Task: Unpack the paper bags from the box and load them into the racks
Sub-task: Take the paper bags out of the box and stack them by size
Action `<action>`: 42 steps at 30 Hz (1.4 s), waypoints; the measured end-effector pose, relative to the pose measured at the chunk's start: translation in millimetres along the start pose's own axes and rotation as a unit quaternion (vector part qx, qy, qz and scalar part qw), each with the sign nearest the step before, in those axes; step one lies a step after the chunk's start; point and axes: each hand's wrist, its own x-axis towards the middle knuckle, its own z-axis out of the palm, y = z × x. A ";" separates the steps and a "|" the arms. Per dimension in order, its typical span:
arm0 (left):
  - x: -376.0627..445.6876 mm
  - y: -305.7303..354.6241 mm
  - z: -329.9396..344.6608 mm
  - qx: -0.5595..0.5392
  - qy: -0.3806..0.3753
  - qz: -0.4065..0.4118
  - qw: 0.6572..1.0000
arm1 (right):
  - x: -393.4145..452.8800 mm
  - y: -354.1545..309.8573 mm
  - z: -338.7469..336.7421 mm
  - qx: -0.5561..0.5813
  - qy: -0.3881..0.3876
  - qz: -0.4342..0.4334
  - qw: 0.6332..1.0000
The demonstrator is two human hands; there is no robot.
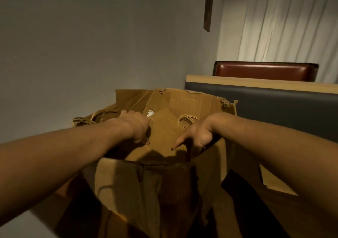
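Nearest the camera, the creased front wall of a large, worn brown cardboard box [128, 183] is seen, its top flaps torn and ragged. Two bare forearms are stretched over that front edge. The left hand [136, 128] is curled over the near left part of a flat brown paper bag [162, 128] inside the box, fingers bent downward and apparently gripping its edge. The right hand [196, 137] is placed at the bag's right side, its forefinger held straight and pointing down-left, the others folded; whether anything is gripped cannot be told. Pale twisted-cord handles [186, 119] lie behind the hands, and more handles [87, 119] hang over the box's left edge. A small white label [150, 113] is visible, unreadable. Beyond, a grey padded bench back [274, 106] with a wooden top rail, one reddish-brown seat back [265, 71] and a white curtain [292, 22] are seen.
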 end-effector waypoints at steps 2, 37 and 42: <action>-2.6 -2.6 3.1 -0.027 0.033 0.013 0.999 | 4.7 -4.4 1.2 0.011 0.035 -0.004 0.999; -7.5 17.8 -7.8 -0.433 -0.047 0.172 0.883 | -0.2 5.9 0.1 -0.034 0.289 -0.071 0.954; 2.2 14.4 1.5 -0.353 -0.173 0.196 0.898 | 4.0 4.3 -0.5 -0.103 0.276 -0.057 0.954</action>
